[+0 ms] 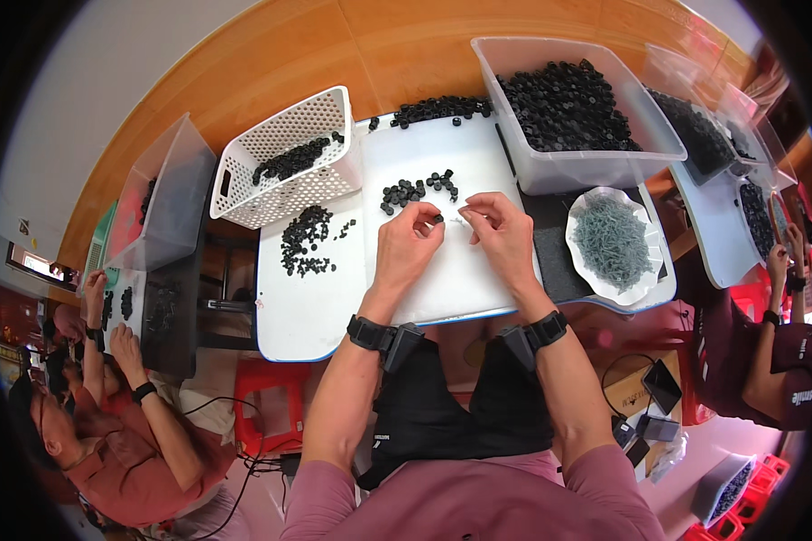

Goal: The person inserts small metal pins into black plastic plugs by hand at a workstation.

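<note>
White board point(316, 307) on orange table point(334, 54); my left hand point(406, 245) pinches a black cap point(437, 218), right hand point(501, 230) pinches a thin pin point(461, 219) beside it, seemingly for fitting.

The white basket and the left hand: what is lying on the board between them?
In the head view, a loose pile of small black parts lies on the white board between the white basket and the left hand.

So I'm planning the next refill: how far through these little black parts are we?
Some way in, it seems: the white basket holds only a thin layer of black parts, and loose piles lie on the white board. In hand: the left hand pinches one black piece, with the right hand close beside. Left: the clear bin looks nearly full.
</note>
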`<state>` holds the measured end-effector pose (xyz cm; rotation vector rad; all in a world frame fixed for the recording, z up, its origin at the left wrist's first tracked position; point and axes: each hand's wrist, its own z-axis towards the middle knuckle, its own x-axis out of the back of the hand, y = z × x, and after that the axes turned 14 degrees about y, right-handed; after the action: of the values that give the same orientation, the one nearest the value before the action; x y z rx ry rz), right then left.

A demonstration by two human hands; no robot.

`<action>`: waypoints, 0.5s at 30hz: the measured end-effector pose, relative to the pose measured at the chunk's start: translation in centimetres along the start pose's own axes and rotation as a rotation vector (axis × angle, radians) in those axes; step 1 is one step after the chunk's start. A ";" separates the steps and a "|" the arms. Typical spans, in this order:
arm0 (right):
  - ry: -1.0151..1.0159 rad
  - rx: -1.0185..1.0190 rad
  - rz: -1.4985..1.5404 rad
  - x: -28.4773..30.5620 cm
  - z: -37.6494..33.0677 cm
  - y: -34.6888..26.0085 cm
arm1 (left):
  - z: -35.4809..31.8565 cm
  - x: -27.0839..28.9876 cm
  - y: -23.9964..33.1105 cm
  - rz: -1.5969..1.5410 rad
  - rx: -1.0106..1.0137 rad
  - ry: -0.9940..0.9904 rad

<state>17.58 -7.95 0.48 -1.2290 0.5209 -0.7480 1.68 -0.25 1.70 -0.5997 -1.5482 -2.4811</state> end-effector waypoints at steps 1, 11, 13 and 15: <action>-0.015 -0.061 0.109 0.0 -0.1 0.0 | -0.3 -0.5 -0.1 -0.038 0.034 -0.011; -0.077 0.157 -0.094 0.1 0.1 -0.1 | -1.2 -1.4 0.1 -0.070 0.067 0.003; -0.084 0.172 -0.119 0.1 0.1 0.0 | -1.3 -1.5 0.0 -0.095 0.096 0.021; -0.080 0.161 -0.114 0.0 0.1 -0.2 | -1.3 -1.4 -0.1 -0.099 0.099 0.024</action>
<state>17.58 -7.95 0.70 -1.1399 0.3203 -0.8180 2.61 -1.48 0.55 -0.4875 -1.7203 -2.4536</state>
